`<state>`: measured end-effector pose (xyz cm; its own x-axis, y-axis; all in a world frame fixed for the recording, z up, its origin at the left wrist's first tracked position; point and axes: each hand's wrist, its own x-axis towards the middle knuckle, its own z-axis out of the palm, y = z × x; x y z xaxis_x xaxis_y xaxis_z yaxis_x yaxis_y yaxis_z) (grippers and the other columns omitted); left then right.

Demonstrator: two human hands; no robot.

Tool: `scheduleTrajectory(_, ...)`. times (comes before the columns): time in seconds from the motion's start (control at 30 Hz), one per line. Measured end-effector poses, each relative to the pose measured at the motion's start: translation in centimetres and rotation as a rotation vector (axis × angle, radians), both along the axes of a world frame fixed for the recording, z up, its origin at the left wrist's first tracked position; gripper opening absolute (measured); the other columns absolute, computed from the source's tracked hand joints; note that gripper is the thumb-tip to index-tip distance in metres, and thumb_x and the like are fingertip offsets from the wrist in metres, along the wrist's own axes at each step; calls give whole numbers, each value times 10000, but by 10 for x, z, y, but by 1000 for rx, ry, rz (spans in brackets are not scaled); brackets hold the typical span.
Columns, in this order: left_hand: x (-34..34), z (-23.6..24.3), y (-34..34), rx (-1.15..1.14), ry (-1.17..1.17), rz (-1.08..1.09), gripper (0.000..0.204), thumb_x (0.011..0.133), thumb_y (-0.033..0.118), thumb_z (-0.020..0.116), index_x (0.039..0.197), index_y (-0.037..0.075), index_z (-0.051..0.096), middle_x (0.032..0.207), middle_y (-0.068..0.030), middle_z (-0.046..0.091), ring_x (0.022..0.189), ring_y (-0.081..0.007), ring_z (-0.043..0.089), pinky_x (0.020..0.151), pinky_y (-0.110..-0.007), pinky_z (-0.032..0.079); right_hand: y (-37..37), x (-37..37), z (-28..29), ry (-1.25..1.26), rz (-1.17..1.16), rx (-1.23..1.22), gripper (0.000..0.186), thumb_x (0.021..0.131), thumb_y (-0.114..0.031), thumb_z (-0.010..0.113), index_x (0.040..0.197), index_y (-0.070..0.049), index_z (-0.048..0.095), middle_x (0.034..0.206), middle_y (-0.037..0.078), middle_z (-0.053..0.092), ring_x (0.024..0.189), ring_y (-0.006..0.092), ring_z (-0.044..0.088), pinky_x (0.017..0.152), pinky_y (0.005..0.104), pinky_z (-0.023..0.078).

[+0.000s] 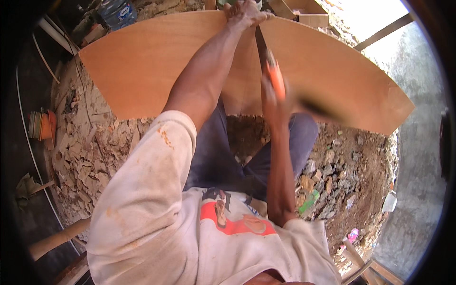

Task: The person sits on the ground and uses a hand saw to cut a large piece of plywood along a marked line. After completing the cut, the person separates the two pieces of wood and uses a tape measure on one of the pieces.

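A wide reddish-brown plywood sheet (156, 57) stretches across in front of me, over my bent legs. At its far edge, my left hand (244, 14) grips the wood, the thumb out to the right and the fingertips partly hidden past the edge. My right hand (275, 102), blurred, is closed round the orange handle of a hand saw (275, 78). The dark saw blade (261, 42) points away from me and meets the sheet near its far edge, just right of my left hand.
Broken rubble (85, 161) covers the ground at left, with stones (327, 180) at right. Beyond the sheet stand a large clear water bottle (116, 14) and a cardboard box (311, 14). A grey wall (418, 166) rises at right; wooden pieces (365, 266) lie at lower right.
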<state>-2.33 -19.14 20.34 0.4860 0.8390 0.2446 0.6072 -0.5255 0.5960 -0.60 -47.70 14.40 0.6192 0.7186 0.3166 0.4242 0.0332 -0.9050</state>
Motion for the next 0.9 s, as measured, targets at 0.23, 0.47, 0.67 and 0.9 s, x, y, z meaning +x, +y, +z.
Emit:
scheduleTrajectory(0.23,18,-13,4,80,177,135,849,783,788,710,1300,115,711,1299,-167,721,1299,-324,632,1129,-524,414,-103,-38,14,-95,-100,-40,148,908,-41,769,1018,43,715,693,96,649,597,112,581,577,305,488)
scheduleTrajectory(0.47,16,-24,32,6,160,73,818,807,744,714,1298,90,705,1312,-188,713,1277,-345,646,1059,-493,494,-102,-16,63,20,-44,-135,169,917,-75,786,1037,32,737,713,63,667,652,73,587,597,283,485)
scheduleTrajectory(0.67,10,-4,-11,82,112,102,788,815,774,685,1237,110,726,1310,-182,716,1300,-346,629,1157,-551,349,-37,-10,4,18,-59,-7,192,909,-130,780,1008,26,728,743,128,695,643,180,649,635,340,516)
scheduleTrajectory(0.9,8,-35,38,54,-35,-51,633,814,560,764,1153,26,756,1184,-279,725,1162,-418,688,976,-505,545,-45,-27,8,-84,-37,38,172,910,-104,767,1012,23,713,753,127,680,663,169,648,643,345,512)
